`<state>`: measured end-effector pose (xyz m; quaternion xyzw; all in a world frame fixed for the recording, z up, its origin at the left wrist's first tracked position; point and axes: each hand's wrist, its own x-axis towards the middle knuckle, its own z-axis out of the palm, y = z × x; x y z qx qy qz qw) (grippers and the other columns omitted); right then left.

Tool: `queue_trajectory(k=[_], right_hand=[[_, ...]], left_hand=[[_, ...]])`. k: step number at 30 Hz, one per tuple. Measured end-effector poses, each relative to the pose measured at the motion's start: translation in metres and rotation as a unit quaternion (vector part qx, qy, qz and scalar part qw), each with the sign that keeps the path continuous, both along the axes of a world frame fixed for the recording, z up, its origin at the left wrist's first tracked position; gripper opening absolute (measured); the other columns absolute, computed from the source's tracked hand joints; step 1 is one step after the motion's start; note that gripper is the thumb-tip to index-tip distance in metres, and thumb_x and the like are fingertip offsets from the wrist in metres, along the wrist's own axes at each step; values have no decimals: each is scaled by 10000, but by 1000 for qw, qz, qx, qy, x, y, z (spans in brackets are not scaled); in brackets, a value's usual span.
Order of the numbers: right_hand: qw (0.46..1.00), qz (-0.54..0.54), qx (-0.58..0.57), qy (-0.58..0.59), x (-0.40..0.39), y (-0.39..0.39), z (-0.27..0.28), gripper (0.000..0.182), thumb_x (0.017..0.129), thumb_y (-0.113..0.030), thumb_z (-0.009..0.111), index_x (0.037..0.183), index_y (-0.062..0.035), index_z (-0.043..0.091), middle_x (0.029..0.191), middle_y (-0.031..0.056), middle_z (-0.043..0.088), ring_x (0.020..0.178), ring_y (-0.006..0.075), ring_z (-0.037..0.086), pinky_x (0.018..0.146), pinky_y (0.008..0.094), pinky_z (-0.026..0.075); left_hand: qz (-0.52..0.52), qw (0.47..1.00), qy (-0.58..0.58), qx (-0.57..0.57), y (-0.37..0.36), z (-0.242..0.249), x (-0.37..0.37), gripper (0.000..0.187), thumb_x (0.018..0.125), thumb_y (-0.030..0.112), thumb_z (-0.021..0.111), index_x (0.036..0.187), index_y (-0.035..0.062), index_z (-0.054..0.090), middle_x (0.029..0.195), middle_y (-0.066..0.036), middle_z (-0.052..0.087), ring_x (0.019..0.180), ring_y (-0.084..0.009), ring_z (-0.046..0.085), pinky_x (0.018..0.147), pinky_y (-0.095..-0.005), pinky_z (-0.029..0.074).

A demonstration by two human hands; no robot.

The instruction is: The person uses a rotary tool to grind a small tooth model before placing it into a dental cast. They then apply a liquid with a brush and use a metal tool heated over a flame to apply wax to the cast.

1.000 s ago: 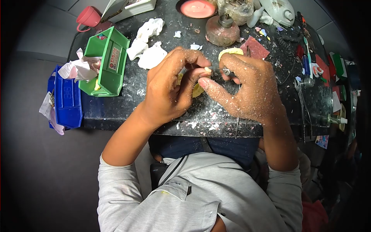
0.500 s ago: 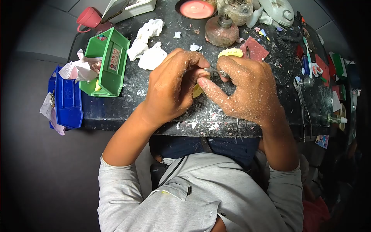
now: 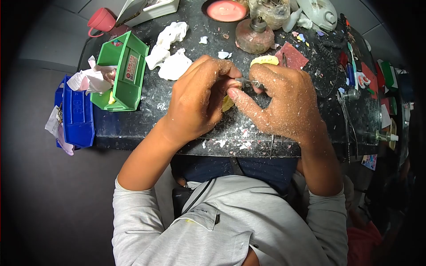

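Observation:
My left hand (image 3: pixel 193 97) is closed round a yellow dental cast (image 3: pixel 227 103), most of it hidden behind the fingers. Dust speckles my right hand (image 3: pixel 286 102), which is closed on a slim metal handpiece (image 3: pixel 253 83). Its tip points left and meets the left fingertips, and my right thumb rests close beside them. Just beyond the right knuckles lies another yellow dental cast (image 3: pixel 265 60), next to a dark red wax sheet (image 3: pixel 293 56).
White dust and scraps cover the black bench (image 3: pixel 155 126). At left stand a green bin (image 3: pixel 137 91) and a blue bin (image 3: pixel 80 115). Crumpled tissue (image 3: pixel 175 64), a spirit burner (image 3: pixel 254 37) and a pink-filled bowl (image 3: pixel 226 10) are further back. Tweezers (image 3: pixel 346 111) lie at right.
The handpiece and right fingers have shifted very slightly against the left fingertips. Both hands keep their grip, and the bench items stay put.

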<state>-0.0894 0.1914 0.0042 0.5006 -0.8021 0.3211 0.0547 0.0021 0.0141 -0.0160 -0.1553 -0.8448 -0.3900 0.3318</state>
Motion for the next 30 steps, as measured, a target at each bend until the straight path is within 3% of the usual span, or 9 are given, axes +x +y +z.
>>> queue_trajectory(k=[12, 14, 15, 17, 18, 20, 24, 26, 30], right_hand=[[998, -7, 8, -54, -22, 16, 17, 390, 868, -379, 704, 739, -24, 608, 635, 151, 606, 572, 354, 646, 545, 441, 500], [988, -122, -39, -91, -39, 23, 10, 343, 893, -332, 692, 927, 9, 671, 784, 212, 661, 763, 383, 693, 697, 443, 540], [988, -122, -42, -90, -47, 26, 5, 343, 893, -332, 692, 927, 9, 671, 784, 212, 661, 763, 383, 693, 697, 443, 540], [968, -237, 75, 8, -60, 32, -6, 377, 902, -235, 676, 1173, 26, 649, 994, 269, 671, 987, 399, 672, 887, 447, 519], [968, -239, 73, 10, -64, 35, -13, 377, 902, -235, 676, 1173, 26, 649, 994, 269, 671, 987, 399, 672, 887, 447, 519], [963, -250, 86, 56, -71, 40, -21, 348, 940, -137, 594, 1247, 25, 617, 1116, 280, 658, 1083, 458, 608, 950, 483, 471], [942, -309, 120, 40, -79, 39, -22, 330, 900, -138, 663, 1191, 18, 681, 1122, 277, 659, 1081, 440, 622, 952, 469, 483], [938, -324, 121, 36, -78, 41, -20, 311, 883, -139, 687, 1150, 19, 702, 1109, 276, 666, 1068, 438, 632, 938, 466, 492], [930, -347, 125, 10, -82, 41, -23, 279, 845, -141, 732, 1071, 22, 735, 1082, 270, 682, 1031, 429, 657, 906, 459, 514]], left_hand=[[14, 1000, -5, 20, -2, -2, 0, 225, 804, -123, 690, 998, -30, 623, 877, -137, 659, 764, -265, 654, 673, -322, 520], [18, 999, -9, 35, -1, -2, 0, 198, 827, -106, 690, 999, -29, 628, 879, -137, 665, 757, -246, 660, 678, -311, 520], [15, 997, -18, 68, -1, -3, 1, 174, 848, -86, 691, 1001, -31, 631, 884, -136, 673, 752, -226, 663, 685, -300, 521], [5, 993, -25, 116, -1, -6, 0, 129, 893, -41, 683, 1013, -36, 637, 897, -129, 694, 750, -181, 664, 697, -278, 520], [3, 993, -22, 114, -1, -4, 1, 129, 893, -41, 683, 1013, -36, 637, 897, -129, 694, 750, -181, 664, 697, -278, 520], [-19, 987, -93, 132, -1, 1, 5, 156, 941, -88, 607, 1094, -73, 588, 1011, -127, 656, 963, -196, 674, 895, -323, 531], [-37, 981, -102, 164, -3, -1, 3, 142, 967, -49, 591, 1108, -69, 585, 1031, -124, 650, 987, -196, 670, 909, -326, 532], [-56, 958, -132, 249, -2, 0, 1, 128, 992, -12, 573, 1108, -67, 584, 1028, -123, 656, 971, -196, 674, 920, -328, 532], [-90, 929, -146, 329, -6, -3, -3, 161, 1004, 115, 617, 1074, -30, 616, 967, -102, 692, 931, -154, 679, 779, -267, 519]])
